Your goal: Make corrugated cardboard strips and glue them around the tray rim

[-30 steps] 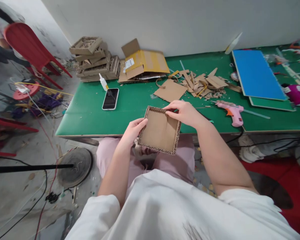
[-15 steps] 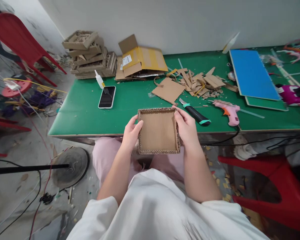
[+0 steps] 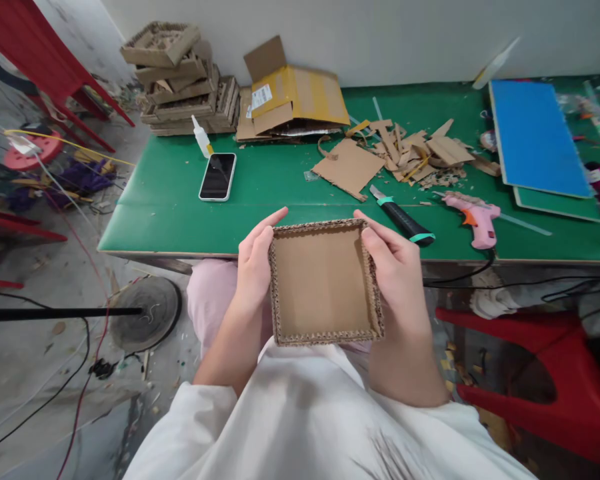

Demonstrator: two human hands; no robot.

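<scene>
A shallow square cardboard tray (image 3: 324,283) with corrugated rims is held over my lap, its open side facing me. My left hand (image 3: 257,263) grips its left edge, the forefinger stretched past the upper corner. On the right edge, my right hand (image 3: 393,260) has its thumb on the rim and its fingers behind, partly hidden. Just beyond on the green table (image 3: 180,230) lie a black and teal cutter (image 3: 403,219), a pink glue gun (image 3: 475,219) and a flat cardboard piece (image 3: 350,167).
A phone (image 3: 217,177) and a small white bottle (image 3: 201,137) lie left. Behind are stacked cardboard trays (image 3: 180,87), a yellow-taped box (image 3: 300,100) and cardboard scraps (image 3: 420,150). A blue board (image 3: 540,140) is at right, a red stool (image 3: 555,373) below.
The tray looks larger and nearer to me, its lower edge further down in the view. My left forefinger has stretched out above the corner. The whole view has shifted slightly.
</scene>
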